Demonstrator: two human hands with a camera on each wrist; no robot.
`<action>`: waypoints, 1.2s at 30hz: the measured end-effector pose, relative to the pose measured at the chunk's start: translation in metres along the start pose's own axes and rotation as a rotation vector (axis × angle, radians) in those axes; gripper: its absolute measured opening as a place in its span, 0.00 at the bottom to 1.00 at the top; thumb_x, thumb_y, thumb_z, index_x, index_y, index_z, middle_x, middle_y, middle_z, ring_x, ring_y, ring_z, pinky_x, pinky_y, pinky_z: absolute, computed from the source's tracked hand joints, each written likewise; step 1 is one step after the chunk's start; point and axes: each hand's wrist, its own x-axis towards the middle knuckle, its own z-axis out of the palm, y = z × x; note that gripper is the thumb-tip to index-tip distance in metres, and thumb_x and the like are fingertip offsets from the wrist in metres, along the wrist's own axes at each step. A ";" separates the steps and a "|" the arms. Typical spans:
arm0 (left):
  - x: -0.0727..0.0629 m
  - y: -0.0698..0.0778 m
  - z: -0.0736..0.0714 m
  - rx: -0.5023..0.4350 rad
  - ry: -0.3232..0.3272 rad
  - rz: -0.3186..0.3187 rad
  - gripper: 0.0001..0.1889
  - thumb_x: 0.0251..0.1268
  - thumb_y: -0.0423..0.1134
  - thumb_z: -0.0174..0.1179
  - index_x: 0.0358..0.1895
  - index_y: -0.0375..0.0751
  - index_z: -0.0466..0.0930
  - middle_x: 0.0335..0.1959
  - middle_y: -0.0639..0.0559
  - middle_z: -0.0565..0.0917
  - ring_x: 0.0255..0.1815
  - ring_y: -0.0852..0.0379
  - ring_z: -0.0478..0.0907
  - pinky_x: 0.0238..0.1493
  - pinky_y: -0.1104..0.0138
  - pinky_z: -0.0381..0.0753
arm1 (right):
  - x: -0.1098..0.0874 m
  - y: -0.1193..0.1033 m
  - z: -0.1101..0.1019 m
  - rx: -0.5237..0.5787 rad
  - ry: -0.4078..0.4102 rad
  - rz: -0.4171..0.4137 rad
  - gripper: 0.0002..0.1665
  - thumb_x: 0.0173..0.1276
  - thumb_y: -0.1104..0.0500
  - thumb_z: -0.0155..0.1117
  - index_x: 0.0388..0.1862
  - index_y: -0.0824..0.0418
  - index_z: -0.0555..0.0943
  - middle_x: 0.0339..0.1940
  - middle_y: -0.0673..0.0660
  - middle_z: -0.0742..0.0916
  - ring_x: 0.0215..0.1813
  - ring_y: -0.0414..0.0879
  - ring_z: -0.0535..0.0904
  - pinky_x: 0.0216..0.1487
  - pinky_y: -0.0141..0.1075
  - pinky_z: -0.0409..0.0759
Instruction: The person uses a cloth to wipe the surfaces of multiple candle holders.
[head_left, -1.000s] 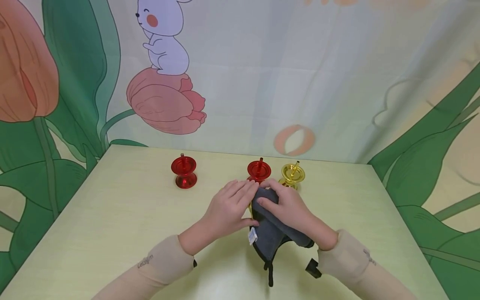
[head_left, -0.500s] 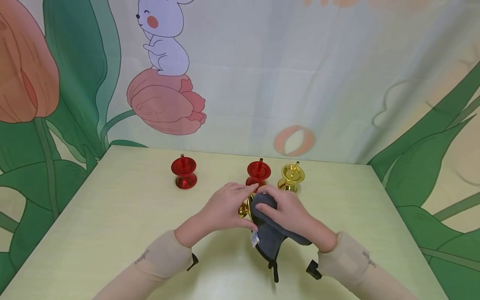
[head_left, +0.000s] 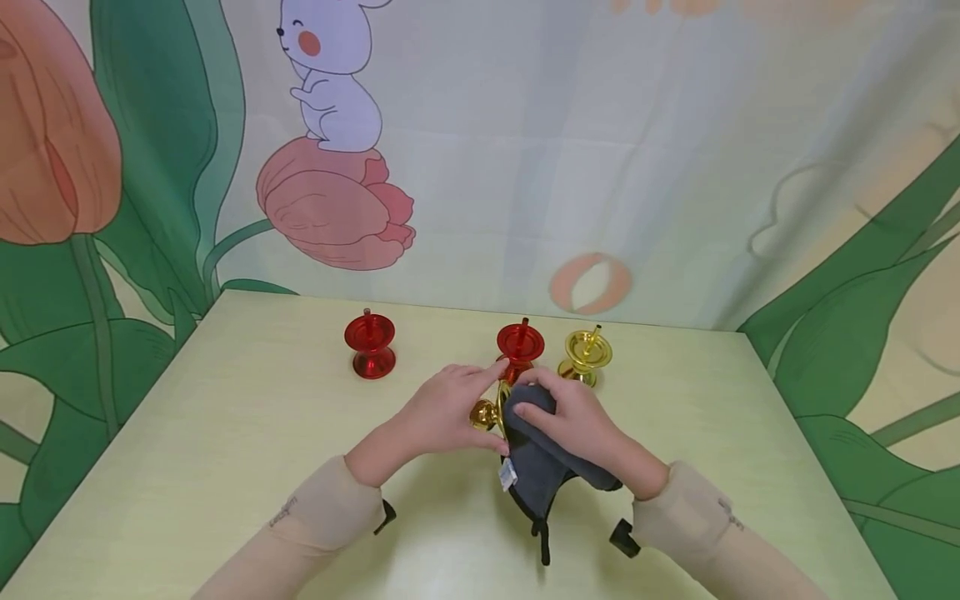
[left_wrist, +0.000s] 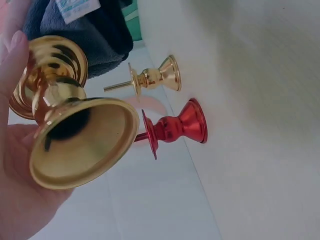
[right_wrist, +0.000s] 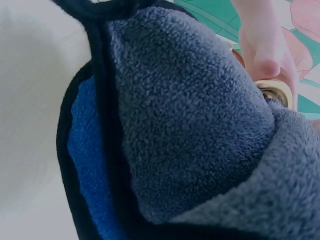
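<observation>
My left hand (head_left: 446,408) holds a shiny gold candle holder (head_left: 483,415) by the rim of its dish, thumb and fingers spread to either side. The holder lies on its side in the air, its hollow flared base (left_wrist: 82,145) facing the left wrist camera. My right hand (head_left: 573,412) grips a bunched dark grey cloth (head_left: 536,479) and presses it against the dish side of the holder. The cloth has a black edge, a hanging loop and a small white label (head_left: 507,474); its other face shows blue (right_wrist: 87,155) in the right wrist view. The cloth hides the holder's spike.
Behind the hands stand a red candle holder (head_left: 521,343) and a second gold one (head_left: 588,350), both upright. Another red candle holder (head_left: 370,337) is farther left on the pale table (head_left: 247,417). A printed curtain (head_left: 480,167) hangs along the table's back edge.
My left hand's fingers have shifted from lying over the holder to spreading around its rim, so the gold stem and base now show. The cloth remains in my right hand, barely moved.
</observation>
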 end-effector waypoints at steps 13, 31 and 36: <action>-0.006 0.007 0.017 0.249 0.237 0.070 0.44 0.34 0.60 0.68 0.57 0.39 0.67 0.47 0.50 0.80 0.50 0.55 0.74 0.57 0.60 0.68 | 0.002 0.001 0.007 0.064 0.045 0.055 0.14 0.58 0.57 0.62 0.44 0.55 0.74 0.35 0.52 0.83 0.32 0.41 0.73 0.32 0.30 0.73; -0.007 0.004 0.000 -0.117 -0.079 -0.069 0.47 0.36 0.60 0.67 0.62 0.39 0.62 0.49 0.51 0.78 0.44 0.57 0.74 0.44 0.67 0.76 | 0.001 -0.006 0.008 0.030 0.018 -0.033 0.14 0.57 0.57 0.63 0.43 0.55 0.75 0.35 0.50 0.83 0.31 0.40 0.72 0.29 0.28 0.71; -0.010 0.006 0.009 0.174 0.231 0.119 0.44 0.35 0.57 0.69 0.58 0.36 0.67 0.51 0.48 0.78 0.52 0.54 0.74 0.56 0.62 0.71 | 0.004 -0.005 0.006 0.116 0.040 0.052 0.14 0.58 0.57 0.62 0.43 0.56 0.75 0.36 0.52 0.83 0.34 0.41 0.74 0.33 0.30 0.73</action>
